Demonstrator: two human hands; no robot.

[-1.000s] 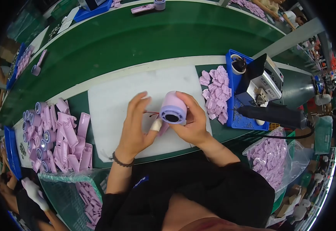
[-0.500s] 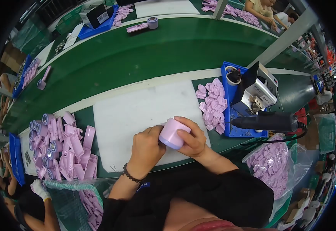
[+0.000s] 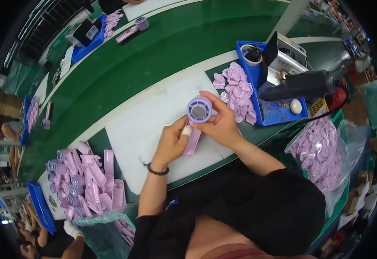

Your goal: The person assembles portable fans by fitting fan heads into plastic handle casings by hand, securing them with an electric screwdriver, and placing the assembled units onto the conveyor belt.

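Note:
Over the white work mat [image 3: 141,129] I hold a pink hair dryer housing with a purple rim [image 3: 199,109]. Its round end, with a grey centre, faces up toward me, and its pink handle [image 3: 192,144] points down toward my body. My right hand [image 3: 224,123] is wrapped around the right side of the round head. My left hand [image 3: 171,140] is closed at the top of the handle, just below the head; its thumb has a white wrapping. Some of the fingers are hidden behind the housing.
Similar pink housings [image 3: 95,172] are heaped at left. Small pink pieces [image 3: 238,90] lie beside a blue tray [image 3: 282,123] with screws and a metal-faced machine [image 3: 285,64]. A black electric screwdriver [image 3: 300,85] hangs over it. A co-worker's gloved hand [image 3: 72,229] is at lower left.
The housing has turned, so its round end now faces me and the handle shows. Both hands have moved up, away from my body, and the head view has shifted.

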